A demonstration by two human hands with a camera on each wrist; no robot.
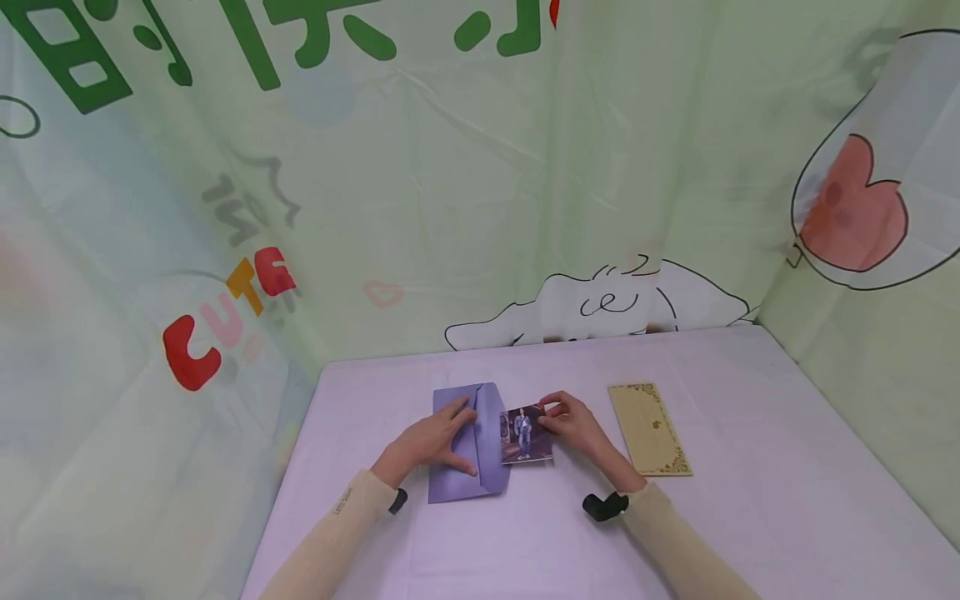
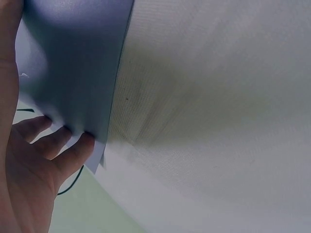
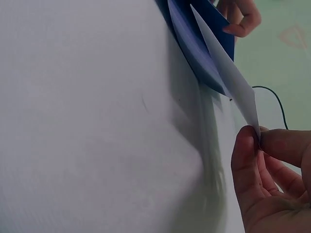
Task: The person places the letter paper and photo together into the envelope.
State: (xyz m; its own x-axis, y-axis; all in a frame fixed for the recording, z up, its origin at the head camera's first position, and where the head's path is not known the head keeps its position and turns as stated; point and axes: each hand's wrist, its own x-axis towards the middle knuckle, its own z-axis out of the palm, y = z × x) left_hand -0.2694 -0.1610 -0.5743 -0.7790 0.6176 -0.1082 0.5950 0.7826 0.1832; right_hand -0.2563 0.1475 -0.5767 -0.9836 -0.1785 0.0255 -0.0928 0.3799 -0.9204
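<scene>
A purple envelope lies on the table with its flap folded out to the right. My left hand rests on the envelope, fingers and thumb spread apart. In the left wrist view its fingertips touch the envelope's far end. My right hand pinches a photo of a standing figure by its upper right edge, between thumb and fingers. The photo's left edge overlaps the flap. From the right wrist the photo's pale back shows, tilted over the envelope's flap.
A tan card with ornate corners lies to the right of my right hand. A pale lilac cloth covers the table. Printed curtains hang behind the table and at both sides. A black band sits at my right wrist.
</scene>
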